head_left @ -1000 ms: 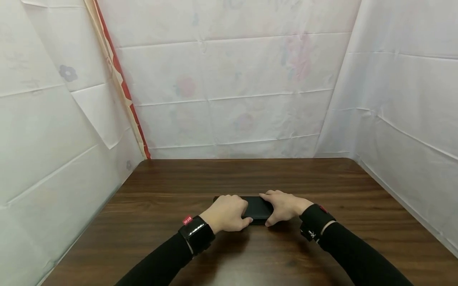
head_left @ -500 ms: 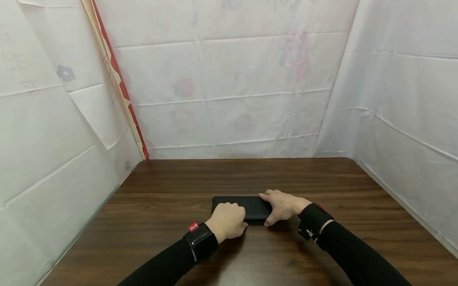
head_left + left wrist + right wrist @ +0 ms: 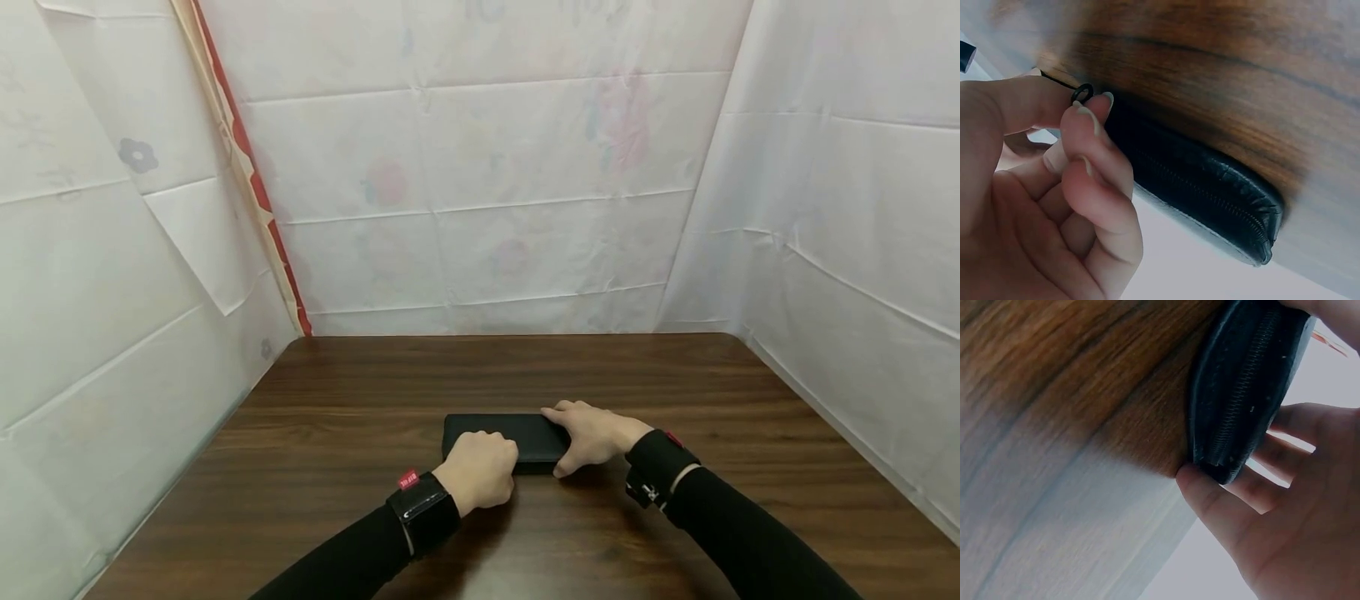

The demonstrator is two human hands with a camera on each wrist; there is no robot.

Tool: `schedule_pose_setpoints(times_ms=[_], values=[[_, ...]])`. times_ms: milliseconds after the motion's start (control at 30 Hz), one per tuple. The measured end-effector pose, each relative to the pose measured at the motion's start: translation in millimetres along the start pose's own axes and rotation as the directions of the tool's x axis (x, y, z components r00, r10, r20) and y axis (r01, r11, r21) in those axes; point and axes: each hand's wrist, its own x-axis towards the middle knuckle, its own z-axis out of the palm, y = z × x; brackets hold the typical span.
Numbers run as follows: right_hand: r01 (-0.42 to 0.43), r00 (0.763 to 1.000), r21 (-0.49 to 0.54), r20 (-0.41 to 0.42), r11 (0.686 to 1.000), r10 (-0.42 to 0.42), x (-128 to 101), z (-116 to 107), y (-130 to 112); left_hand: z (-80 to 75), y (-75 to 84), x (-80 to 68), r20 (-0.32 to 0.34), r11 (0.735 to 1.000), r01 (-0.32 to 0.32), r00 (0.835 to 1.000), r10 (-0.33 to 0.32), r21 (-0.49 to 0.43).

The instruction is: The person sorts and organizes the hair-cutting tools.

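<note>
A black leather zip wallet point(image 3: 525, 432) lies flat on the brown wooden table. My left hand point(image 3: 478, 471) is at its near edge, fingers curled. In the left wrist view, thumb and fingertips pinch a small dark ring-shaped zipper pull point(image 3: 1083, 94). The closed-looking zipper teeth point(image 3: 1210, 197) run from there along the wallet's side to its rounded end. My right hand point(image 3: 594, 435) grips the wallet's right end, thumb on the near side and index finger at the far edge. The right wrist view shows its fingers about the wallet's corner point(image 3: 1241, 394).
The wooden table point(image 3: 360, 383) extends around the wallet on all sides. White sheets point(image 3: 480, 167) with faint floral prints hang behind and at both sides. A red and cream strip point(image 3: 251, 167) runs down the left back corner.
My left hand has drawn back slightly toward me, uncovering the wallet's left end, and its extended thumb has tucked in. My right hand and the wallet have hardly moved.
</note>
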Motion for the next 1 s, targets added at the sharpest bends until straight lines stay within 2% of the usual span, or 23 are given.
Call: schedule_pose_setpoints(times_ms=[400,733,1000], values=[[0.016,1.0,0.015,-0.001,1.0,-0.016,0,0,2,-3.1,-3.3,-4.5,0.004,1.0,-0.004,1.0,0.004,-0.018],[0.009,1.0,0.007,-0.004,1.0,-0.008,0,1,2,-2.8,-10.0,-8.3,0.044,0.998,0.001,0.999,0.002,-0.069],[0.009,1.0,0.011,-0.004,1.0,-0.009,-1,1,2,-4.0,-11.9,-8.3,0.051,0.995,-0.003,0.999,0.008,-0.103]])
